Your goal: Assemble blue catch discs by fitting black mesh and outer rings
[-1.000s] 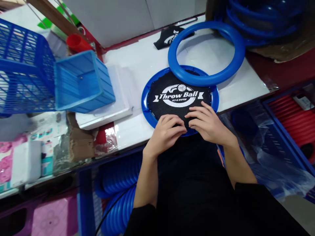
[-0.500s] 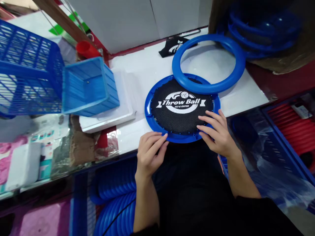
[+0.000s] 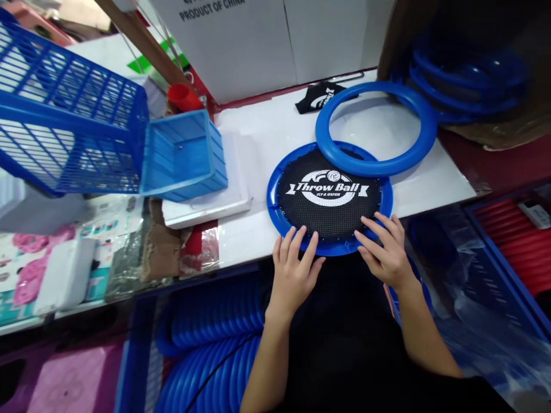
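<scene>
**Throw Ball disc at table edge, fingertips on rim**

We see the left hand and right hand open, fingers spread, tips on the disc's near rim. Nothing is gripped. The disc lies at the table's near edge (rim maybe slightly over it). A blue ring rests on its far rim. Risk: uneven pressing could tip the disc off, or knock the ring askew.

Head-worn view, steeply down, close
</scene>
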Demonstrator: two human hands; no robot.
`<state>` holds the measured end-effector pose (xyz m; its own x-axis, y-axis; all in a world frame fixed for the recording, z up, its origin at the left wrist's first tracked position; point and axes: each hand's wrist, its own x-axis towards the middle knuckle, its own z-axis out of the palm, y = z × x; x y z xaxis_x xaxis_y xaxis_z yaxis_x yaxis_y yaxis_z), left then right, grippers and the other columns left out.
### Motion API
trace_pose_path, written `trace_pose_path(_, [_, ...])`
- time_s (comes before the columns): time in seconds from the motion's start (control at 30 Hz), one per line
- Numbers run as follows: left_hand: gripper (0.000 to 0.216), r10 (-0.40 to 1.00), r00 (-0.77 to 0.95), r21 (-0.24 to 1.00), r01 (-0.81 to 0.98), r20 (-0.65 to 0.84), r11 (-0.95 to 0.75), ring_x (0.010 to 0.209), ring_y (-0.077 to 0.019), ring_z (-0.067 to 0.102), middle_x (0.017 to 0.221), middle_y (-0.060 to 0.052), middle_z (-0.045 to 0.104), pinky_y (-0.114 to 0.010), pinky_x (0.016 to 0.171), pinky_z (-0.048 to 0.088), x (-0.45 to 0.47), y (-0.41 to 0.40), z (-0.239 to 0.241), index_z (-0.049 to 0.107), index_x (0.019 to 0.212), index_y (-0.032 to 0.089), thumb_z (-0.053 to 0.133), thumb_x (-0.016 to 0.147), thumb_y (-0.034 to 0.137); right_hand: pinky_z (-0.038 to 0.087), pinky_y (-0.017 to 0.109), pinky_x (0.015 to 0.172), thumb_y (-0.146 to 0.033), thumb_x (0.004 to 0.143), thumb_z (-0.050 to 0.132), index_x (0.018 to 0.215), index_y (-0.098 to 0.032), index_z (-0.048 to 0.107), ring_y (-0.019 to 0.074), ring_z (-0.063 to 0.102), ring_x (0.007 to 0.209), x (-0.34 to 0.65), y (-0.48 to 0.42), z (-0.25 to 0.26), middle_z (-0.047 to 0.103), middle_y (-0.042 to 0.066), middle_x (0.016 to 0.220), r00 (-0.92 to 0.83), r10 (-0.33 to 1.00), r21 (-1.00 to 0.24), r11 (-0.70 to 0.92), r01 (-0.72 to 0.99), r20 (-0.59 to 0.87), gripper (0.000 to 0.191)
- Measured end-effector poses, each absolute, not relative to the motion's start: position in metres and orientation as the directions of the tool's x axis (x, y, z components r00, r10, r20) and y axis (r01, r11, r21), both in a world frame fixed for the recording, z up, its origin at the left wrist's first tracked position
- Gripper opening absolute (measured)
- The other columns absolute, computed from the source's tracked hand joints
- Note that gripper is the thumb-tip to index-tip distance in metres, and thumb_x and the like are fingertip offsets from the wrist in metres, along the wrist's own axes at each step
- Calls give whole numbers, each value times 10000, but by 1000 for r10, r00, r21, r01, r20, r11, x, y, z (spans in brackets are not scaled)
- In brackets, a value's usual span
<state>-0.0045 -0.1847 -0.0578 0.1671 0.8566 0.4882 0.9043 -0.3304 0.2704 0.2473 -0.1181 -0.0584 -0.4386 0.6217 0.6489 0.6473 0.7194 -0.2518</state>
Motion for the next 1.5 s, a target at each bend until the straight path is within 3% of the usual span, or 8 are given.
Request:
trace_pose_path(0.2, [537, 862, 81, 254, 938, 501, -236, 1629, -399, 376, 1592, -247, 585, -601, 1348, 223, 8, -193, -76, 560, 1570, 130, 648, 1050, 232, 484, 664, 1195, -143, 988, 707, 1284, -185, 728, 387, 599, 1441, 245, -120, -60, 730, 197, 1415, -457, 600, -226, 734, 640, 657, 299])
trace_pose_path(0.4, [516, 835, 3, 265, 947, 551, -178, 1585, -405, 454, 1531, -259, 628, -615, 1313, 301, 18, -194, -81, 601, 1519, 138, 654, 1006, 133, 525, 663, 1159, -132, 989, 685, 1290, -231, 728, 361, 666, 1366, 257, -106, -53, 762, 159, 1368, -470, 584, -261, 767, 585, 662, 320])
trace_pose_path(0.57, [495, 829, 5, 277, 941, 559, -192, 1543, -384, 516, 1499, -212, 670, -599, 1309, 317, 16, -193, -78, 631, 1494, 171, 634, 1003, 104, 539, 621, 1157, -141, 1030, 611, 1469, -269, 651, 337, 704, 1319, 278, -43, -23, 786, 127, 1325, -424, 585, -258, 748, 611, 691, 459])
trace_pose_path(0.73, [449, 841, 13, 329, 917, 540, -225, 1526, -361, 538, 1529, -202, 646, -595, 1281, 392, 11, -198, -72, 628, 1473, 176, 617, 1028, 117, 468, 684, 1188, -365, 1079, 556, 1528, -234, 607, 387, 678, 1329, 280, 29, 0, 747, 151, 1406, -573, 724, -193, 670, 717, 384, 470])
trace_pose_path(0.83, [438, 819, -28, 419, 869, 572, -263, 1532, -330, 535, 1523, -193, 644, -556, 1237, 481, 10, -210, -70, 614, 1467, 187, 624, 1034, 121, 543, 627, 1101, -402, 1072, 543, 1492, -207, 635, 384, 717, 1221, 277, 51, 4, 772, 163, 1319, -657, 731, -141, 681, 718, 182, 473])
trace_pose_path(0.9, [456, 806, -73, 465, 846, 587, -262, 1529, -316, 539, 1500, -184, 658, -546, 1229, 499, 9, -219, -71, 598, 1480, 194, 628, 1032, 114, 586, 575, 1018, -402, 1070, 539, 1470, -193, 655, 383, 728, 1165, 276, 57, 3, 780, 177, 1266, -672, 725, -119, 688, 716, 150, 466])
trace_pose_path(1.23, [588, 903, -17, 304, 944, 429, -127, 1652, -428, 321, 1717, -225, 440, -721, 1316, 252, -19, -184, -61, 457, 1649, 185, 581, 1091, 320, 574, 556, 986, -322, 1060, 572, 1459, -209, 676, 359, 722, 1105, 274, 58, -16, 786, 163, 1208, -657, 675, -116, 722, 682, 336, 428])
trace_pose_path(1.5, [561, 950, 46, 295, 945, 308, -141, 1643, -383, 360, 1695, -189, 489, -686, 1317, 294, -30, -169, -52, 480, 1634, 170, 520, 1113, 373, 532, 546, 998, -313, 1067, 554, 1477, -225, 664, 350, 684, 1111, 273, 56, -27, 766, 159, 1211, -610, 689, -147, 701, 698, 391, 433])
